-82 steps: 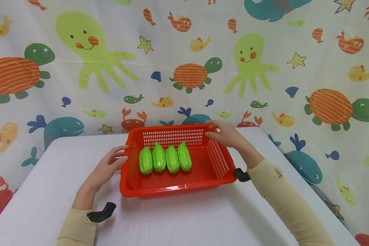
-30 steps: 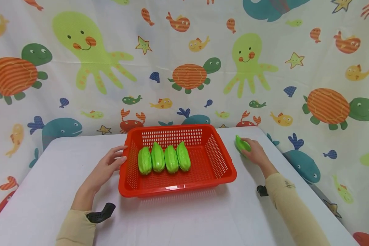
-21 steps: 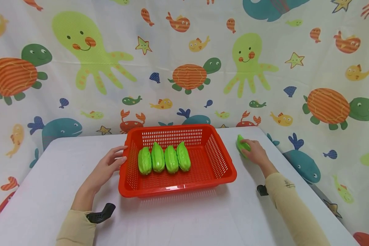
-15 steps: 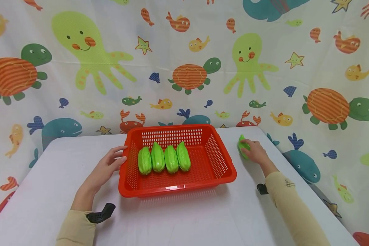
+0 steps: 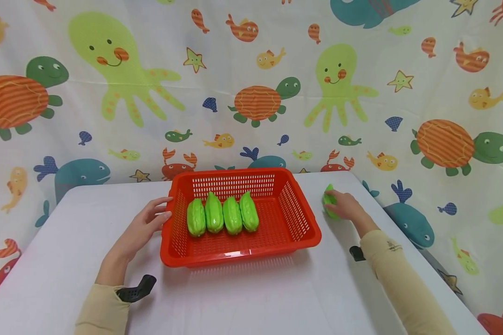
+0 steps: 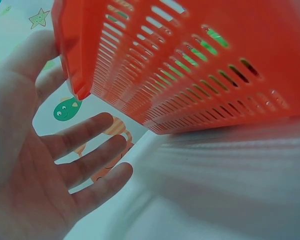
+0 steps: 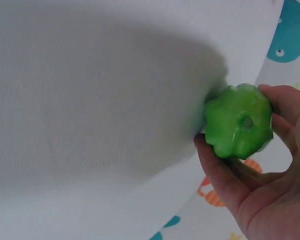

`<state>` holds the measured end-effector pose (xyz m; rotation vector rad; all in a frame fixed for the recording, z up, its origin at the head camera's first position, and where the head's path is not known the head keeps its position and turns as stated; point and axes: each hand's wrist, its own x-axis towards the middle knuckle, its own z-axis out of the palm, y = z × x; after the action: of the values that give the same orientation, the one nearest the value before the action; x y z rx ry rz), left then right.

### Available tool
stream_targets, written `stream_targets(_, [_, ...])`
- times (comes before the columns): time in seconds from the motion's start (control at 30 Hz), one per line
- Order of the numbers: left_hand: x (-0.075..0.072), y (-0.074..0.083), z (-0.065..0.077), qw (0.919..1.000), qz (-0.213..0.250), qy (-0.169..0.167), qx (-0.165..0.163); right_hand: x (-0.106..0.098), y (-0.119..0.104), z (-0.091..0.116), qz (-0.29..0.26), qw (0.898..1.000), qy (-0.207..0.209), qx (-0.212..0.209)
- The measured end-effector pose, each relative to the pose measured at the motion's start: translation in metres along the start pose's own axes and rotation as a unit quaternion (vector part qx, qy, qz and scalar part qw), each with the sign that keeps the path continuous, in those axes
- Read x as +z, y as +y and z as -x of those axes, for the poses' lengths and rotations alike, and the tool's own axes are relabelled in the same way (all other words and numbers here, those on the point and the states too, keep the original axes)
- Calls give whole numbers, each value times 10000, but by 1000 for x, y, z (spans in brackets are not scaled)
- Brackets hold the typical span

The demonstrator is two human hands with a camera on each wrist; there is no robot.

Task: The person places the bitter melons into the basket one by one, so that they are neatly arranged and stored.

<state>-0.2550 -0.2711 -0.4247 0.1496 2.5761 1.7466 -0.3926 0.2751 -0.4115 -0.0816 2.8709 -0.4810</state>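
Note:
A ridged green gourd (image 5: 330, 201), with a pointed tip, lies on the table right of the basket. My right hand (image 5: 344, 205) holds it between thumb and fingers. Its lobed near end (image 7: 240, 122) faces the right wrist camera, and the hand covers part of its right side in the head view. My left hand (image 5: 144, 223) is at the left side of a red plastic basket (image 5: 234, 255); its fingertips touch the rim (image 6: 72, 55), while the other fingers are spread and relaxed. Inside the basket, several similar gourds (image 5: 232, 216) stand in a row, towards the left.
The white-covered table (image 5: 243, 298) runs under everything. Behind it hangs a cloth (image 5: 163, 37) printed with sea animals. The right part of the basket floor (image 5: 272, 221) is bare. A black wrist device (image 5: 137, 289) sits at my left sleeve.
My right hand has moved from the basket's right rim to the gourd at the right, then turned it slightly so its tip points more straight away. My left hand has stayed at the basket.

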Motion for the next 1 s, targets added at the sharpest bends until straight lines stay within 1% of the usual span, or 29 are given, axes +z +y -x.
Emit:
stream_targets(0.13, [0, 0, 1, 10000, 3, 3, -40, -1, -7, 1, 102, 9999, -27, -14])
stream_targets(0.23, [0, 0, 0, 10000, 24, -3, -55, -1, -12, 3, -31, 9999, 20, -120])
stream_targets(0.37, [0, -1, -1, 10000, 45, -37, -51, -6, -19, 7, -573, 9981, 202, -53])
stream_targets(0.47, [0, -1, -1, 10000, 57, -46, -66, -12, -28, 11, -1094, 9926, 517, 16])
stream_targets(0.53, [0, -1, -1, 9999, 65, -44, -81, -18, -36, 14, -1355, 9881, 725, -40])
stream_targets(0.6, [0, -1, -1, 9999, 76, -43, -93, -23, -45, 18, -1447, 9849, 934, -186])
stream_targets(0.8, [1, -1, -1, 9999, 68, -27, -83, -38, -72, 34, -1404, 9776, 1376, -755])
stream_targets(0.87, [1, -1, -1, 9999, 66, -14, -89, -42, -81, 39, -1414, 9743, 1465, -959])
stream_targets(1.0, [2, -1, 1, 9999, 73, -11, -106, -47, -98, 49, -1642, 9672, 1496, -1230])
